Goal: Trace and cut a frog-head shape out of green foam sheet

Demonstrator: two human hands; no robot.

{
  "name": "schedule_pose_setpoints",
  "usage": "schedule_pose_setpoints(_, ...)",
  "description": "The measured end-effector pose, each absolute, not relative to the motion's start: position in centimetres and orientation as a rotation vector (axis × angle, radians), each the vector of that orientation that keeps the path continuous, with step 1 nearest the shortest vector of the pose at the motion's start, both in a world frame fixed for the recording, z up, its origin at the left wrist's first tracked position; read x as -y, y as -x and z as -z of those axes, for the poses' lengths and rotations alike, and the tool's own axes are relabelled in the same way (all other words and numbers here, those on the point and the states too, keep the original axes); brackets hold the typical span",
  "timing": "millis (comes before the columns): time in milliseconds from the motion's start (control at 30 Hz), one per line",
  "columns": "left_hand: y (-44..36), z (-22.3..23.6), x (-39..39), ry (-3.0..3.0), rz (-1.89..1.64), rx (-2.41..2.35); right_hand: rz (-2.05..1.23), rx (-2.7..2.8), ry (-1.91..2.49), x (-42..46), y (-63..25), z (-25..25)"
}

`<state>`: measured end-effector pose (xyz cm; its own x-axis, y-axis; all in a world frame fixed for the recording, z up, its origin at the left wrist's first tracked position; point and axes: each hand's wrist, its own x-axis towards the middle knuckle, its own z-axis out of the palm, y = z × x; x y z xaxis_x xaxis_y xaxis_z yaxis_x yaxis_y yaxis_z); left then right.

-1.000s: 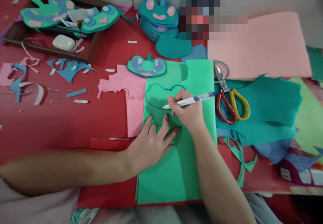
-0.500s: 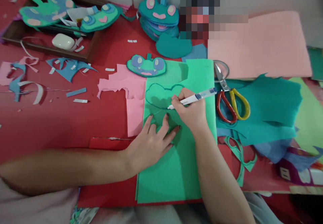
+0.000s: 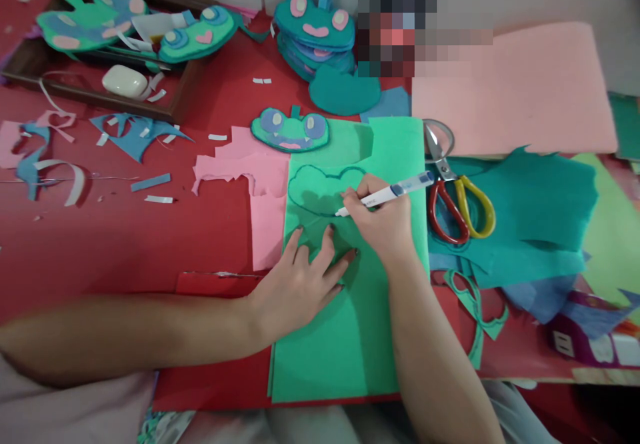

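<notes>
My right hand point(image 3: 384, 221) is closed around a white marker pen point(image 3: 383, 196) with a blue end, its tip on a dark outline drawn on the green felt sheet point(image 3: 345, 337). The outline point(image 3: 320, 187) is a rounded shape with two bumps on top. My left hand point(image 3: 305, 277) lies on the sheet just below the outline, fingers spread and holding nothing. Above the drawing sits a green felt frog face point(image 3: 290, 131) with purple eyes, overlapping the sheet's upper left edge. Pink felt scraps point(image 3: 267, 217) lie along the sheet's left side.
Scissors point(image 3: 447, 194) with red and yellow handles lie on teal felt point(image 3: 540, 217) at the right. A pink sheet point(image 3: 515, 91) is behind them. At the back stand a stack of felt faces point(image 3: 315, 27) and a wooden tray point(image 3: 175, 107). Blue scraps point(image 3: 137, 131) litter the left.
My right hand and the marker have shifted slightly right along the lower edge of the outline. My left hand stays in place.
</notes>
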<state>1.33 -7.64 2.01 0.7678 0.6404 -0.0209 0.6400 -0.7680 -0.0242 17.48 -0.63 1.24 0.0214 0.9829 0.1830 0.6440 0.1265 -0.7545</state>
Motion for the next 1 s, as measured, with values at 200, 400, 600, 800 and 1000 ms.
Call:
schedule_pose_setpoints(200,-1.37,-2.09,7.68,2.948,-0.041,1.074,-0.581,1.679,1.603,0.72,-17.68,-1.09)
schedule_pose_setpoints(400,-1.4,-2.1,7.67,2.952,-0.034,1.082,-0.539,1.636,1.639,0.69,-17.62,-1.39)
schedule_pose_setpoints(600,-1.38,-2.15,7.66,2.95,-0.047,1.075,-0.563,1.545,1.638,0.67,-17.83,-1.18)
schedule_pose_setpoints(800,-1.42,-2.09,7.59,2.952,-0.038,1.081,-0.688,1.358,1.497,0.62,-18.04,-0.55)
schedule_pose_setpoints(1000,-1.45,-2.08,7.56,2.955,-0.031,1.073,-0.736,1.528,1.523,0.9,-17.27,-0.81)
